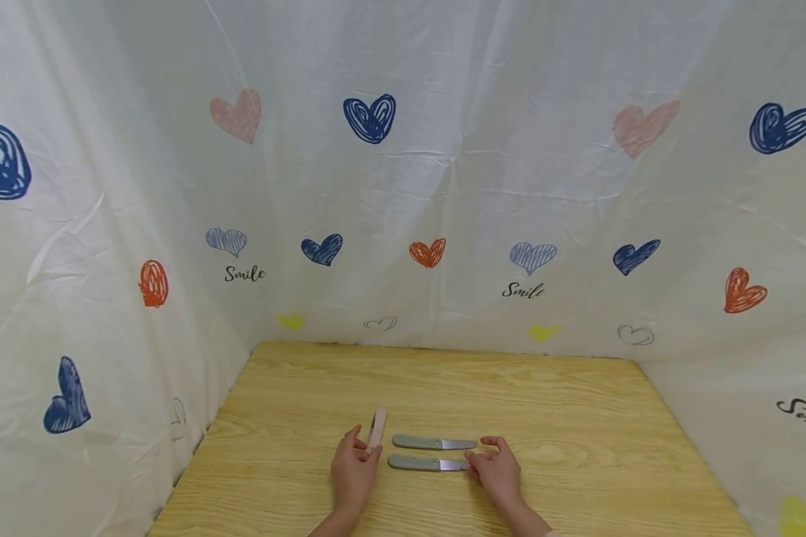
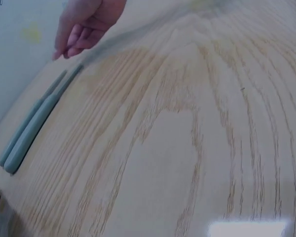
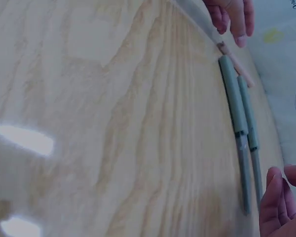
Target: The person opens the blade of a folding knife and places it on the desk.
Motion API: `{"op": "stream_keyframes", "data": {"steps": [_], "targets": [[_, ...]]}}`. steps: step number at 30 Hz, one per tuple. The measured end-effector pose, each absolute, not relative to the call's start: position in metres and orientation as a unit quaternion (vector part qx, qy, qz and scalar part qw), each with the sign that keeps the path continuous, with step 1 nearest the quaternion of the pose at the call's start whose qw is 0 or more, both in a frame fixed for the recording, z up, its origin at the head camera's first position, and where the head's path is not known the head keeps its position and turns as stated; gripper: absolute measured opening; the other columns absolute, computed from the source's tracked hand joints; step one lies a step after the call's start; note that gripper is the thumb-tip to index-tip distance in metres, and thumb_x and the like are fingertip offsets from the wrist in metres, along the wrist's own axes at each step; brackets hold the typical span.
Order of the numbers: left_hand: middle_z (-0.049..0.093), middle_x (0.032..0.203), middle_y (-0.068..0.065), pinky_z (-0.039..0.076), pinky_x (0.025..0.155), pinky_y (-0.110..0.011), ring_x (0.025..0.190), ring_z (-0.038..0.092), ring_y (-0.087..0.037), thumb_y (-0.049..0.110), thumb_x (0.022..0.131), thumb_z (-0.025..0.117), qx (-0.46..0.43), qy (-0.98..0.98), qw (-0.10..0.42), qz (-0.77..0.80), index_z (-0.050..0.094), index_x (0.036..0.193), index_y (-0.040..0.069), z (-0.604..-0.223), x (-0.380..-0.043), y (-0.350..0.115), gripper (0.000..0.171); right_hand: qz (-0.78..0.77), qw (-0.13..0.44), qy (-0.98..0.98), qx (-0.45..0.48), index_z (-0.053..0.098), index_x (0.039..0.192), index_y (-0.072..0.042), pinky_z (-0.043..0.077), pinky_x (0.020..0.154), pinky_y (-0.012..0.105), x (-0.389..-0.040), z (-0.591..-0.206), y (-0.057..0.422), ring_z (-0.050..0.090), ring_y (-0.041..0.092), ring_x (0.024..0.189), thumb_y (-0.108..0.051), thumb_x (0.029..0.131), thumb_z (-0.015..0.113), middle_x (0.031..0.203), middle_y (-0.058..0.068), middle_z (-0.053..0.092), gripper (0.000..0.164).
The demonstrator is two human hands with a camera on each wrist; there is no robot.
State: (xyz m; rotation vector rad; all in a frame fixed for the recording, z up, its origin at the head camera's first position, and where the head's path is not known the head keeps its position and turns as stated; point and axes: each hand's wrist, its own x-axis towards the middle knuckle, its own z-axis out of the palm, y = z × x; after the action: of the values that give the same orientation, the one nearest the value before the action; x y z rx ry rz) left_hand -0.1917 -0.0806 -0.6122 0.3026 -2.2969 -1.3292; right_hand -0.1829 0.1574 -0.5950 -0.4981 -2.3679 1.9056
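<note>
Two knives with grey-green handles lie side by side on the table, the far knife (image 1: 418, 442) and the near knife (image 1: 413, 463), their blades out to the right. Left of them lies a slim pink handle (image 1: 377, 427) with a dark strip along its side; its kind is unclear. My left hand (image 1: 354, 470) is at the near end of this handle, fingers loosely bent, thumb close to it or touching. By the blade tips is my right hand (image 1: 498, 470), with thumb and forefinger apart and nothing seen between them; the thumb overlaps the near blade's tip in the head view.
The wood-grain table (image 1: 295, 380) has a white curtain (image 1: 443, 201) with printed hearts behind it and along both sides. Light glares off the tabletop in both wrist views.
</note>
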Motion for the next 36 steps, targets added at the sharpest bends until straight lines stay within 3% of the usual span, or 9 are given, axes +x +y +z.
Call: {"op": "stream_keyframes", "data": {"steps": [3, 8, 13, 18, 27, 36], "targets": [[0.059, 0.083, -0.004, 0.044, 0.053, -0.018, 0.063, 0.052, -0.002, 0.004, 0.07, 0.084, 0.125, -0.842, 0.237, -0.468, 0.063, 0.117, 0.0, -0.611, -0.192, -0.09, 0.052, 0.618, 0.031, -0.776, -0.122, 0.049, 0.121, 0.01, 0.058, 0.057, 0.028, -0.194, -0.586, 0.144, 0.068, 0.017, 0.059, -0.003, 0.081, 0.073, 0.073, 0.011, 0.069, 0.048], [0.062, 0.092, -0.005, 0.042, 0.057, -0.019, 0.071, 0.052, -0.007, 0.011, 0.072, 0.084, 0.142, -0.855, 0.192, -0.46, 0.06, 0.124, 0.001, -0.612, -0.193, -0.099, 0.059, 0.621, 0.0, -0.782, -0.047, 0.049, 0.124, 0.009, 0.06, 0.066, 0.036, -0.209, -0.574, 0.112, 0.072, 0.028, 0.073, -0.009, 0.084, 0.073, 0.082, 0.014, 0.072, 0.05], [0.066, 0.102, -0.008, 0.043, 0.064, -0.023, 0.08, 0.054, -0.012, 0.015, 0.074, 0.083, 0.146, -0.865, 0.159, -0.454, 0.056, 0.131, 0.002, -0.613, -0.197, -0.1, 0.065, 0.616, -0.022, -0.787, 0.001, 0.051, 0.127, 0.009, 0.057, 0.069, 0.03, -0.22, -0.571, 0.086, 0.071, 0.024, 0.083, -0.01, 0.086, 0.071, 0.094, 0.017, 0.072, 0.049], [0.067, 0.104, -0.008, 0.045, 0.067, -0.026, 0.084, 0.056, -0.015, 0.014, 0.072, 0.084, 0.138, -0.874, 0.154, -0.439, 0.055, 0.132, 0.004, -0.616, -0.198, -0.098, 0.067, 0.614, -0.03, -0.788, 0.001, 0.051, 0.129, 0.008, 0.054, 0.069, 0.025, -0.228, -0.573, 0.072, 0.068, 0.017, 0.085, -0.01, 0.087, 0.069, 0.1, 0.018, 0.071, 0.048], [0.066, 0.105, -0.005, 0.047, 0.07, -0.027, 0.088, 0.056, -0.014, 0.015, 0.072, 0.085, 0.113, -0.883, 0.161, -0.426, 0.056, 0.132, 0.006, -0.621, -0.2, -0.092, 0.068, 0.617, -0.047, -0.786, 0.007, 0.048, 0.133, 0.008, 0.057, 0.074, 0.032, -0.243, -0.578, 0.052, 0.068, 0.025, 0.092, -0.004, 0.085, 0.069, 0.109, 0.025, 0.066, 0.054], [0.068, 0.106, -0.003, 0.048, 0.071, -0.028, 0.087, 0.057, -0.014, 0.009, 0.072, 0.083, 0.103, -0.881, 0.164, -0.431, 0.055, 0.132, 0.007, -0.623, -0.201, -0.09, 0.066, 0.634, -0.08, -0.769, -0.018, 0.041, 0.139, 0.009, 0.054, 0.077, 0.032, -0.248, -0.575, 0.041, 0.063, 0.025, 0.097, -0.003, 0.085, 0.068, 0.114, 0.028, 0.061, 0.061]]}}
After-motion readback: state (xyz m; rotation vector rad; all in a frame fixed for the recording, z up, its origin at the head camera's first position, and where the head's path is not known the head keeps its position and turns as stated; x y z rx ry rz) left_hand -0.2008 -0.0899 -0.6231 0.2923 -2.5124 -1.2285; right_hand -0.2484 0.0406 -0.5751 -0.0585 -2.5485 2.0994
